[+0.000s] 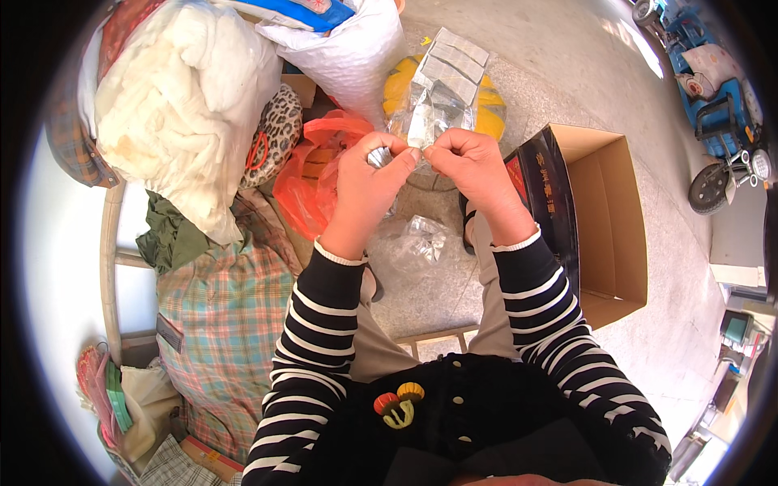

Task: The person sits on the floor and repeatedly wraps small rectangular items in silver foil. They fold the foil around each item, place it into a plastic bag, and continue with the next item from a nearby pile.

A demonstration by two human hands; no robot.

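My left hand (368, 182) and my right hand (471, 164) meet in front of me, thumbs and forefingers pinching a small white and clear plastic packet (420, 124). What is inside the packet cannot be made out. A silver, foil-like piece (380, 158) shows within the curl of my left hand. Just beyond my fingers, silver-grey boxes (453, 61) lie in a row on a yellow round stool (491, 112), with shiny clear wrapping at their near end. Crumpled clear plastic (425, 237) rests on the floor below my hands.
An open cardboard box (608, 225) stands at right. On the left are a red plastic bag (310, 176), red-handled scissors (258, 152) on a leopard-print cushion (282, 121), cream wadding (182, 91) and plaid cloth (225, 304). A white sack (346, 61) stands behind; a blue ride-on vehicle (723, 115) is far right.
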